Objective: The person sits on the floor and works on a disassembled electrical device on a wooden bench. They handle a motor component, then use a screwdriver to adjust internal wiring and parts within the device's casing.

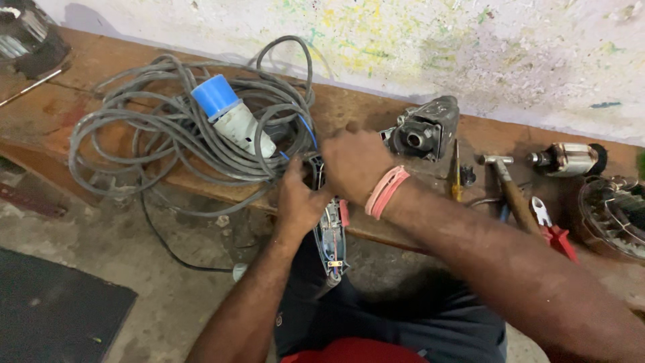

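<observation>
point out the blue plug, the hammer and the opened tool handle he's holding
blue plug (216,95), head view, on its blue cap
hammer (516,199), head view, on the wooden shaft
opened tool handle (331,236), head view, on the exposed inside below the hands

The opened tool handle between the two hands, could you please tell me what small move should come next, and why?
Probably steady the opened tool handle before anything else. The left hand grips its side and the right hand covers its top end, while its lower end hangs off the wooden bench edge over the lap, inner parts exposed. The grey cable coil lies close beside it.
</observation>
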`<action>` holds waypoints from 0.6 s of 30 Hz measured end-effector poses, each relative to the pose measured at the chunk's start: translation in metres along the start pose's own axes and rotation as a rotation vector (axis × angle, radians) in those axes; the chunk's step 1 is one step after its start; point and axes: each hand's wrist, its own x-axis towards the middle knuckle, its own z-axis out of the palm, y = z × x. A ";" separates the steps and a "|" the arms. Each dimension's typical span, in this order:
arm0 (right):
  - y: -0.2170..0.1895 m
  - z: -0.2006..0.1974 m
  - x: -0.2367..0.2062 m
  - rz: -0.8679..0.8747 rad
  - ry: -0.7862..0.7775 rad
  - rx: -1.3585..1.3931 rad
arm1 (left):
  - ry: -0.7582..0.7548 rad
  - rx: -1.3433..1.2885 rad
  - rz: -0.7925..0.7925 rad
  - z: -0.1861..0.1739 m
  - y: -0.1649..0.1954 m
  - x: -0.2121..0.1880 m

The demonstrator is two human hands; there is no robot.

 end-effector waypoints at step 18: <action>-0.003 0.005 0.000 0.030 0.050 0.048 | 0.012 0.048 0.020 -0.002 0.005 0.001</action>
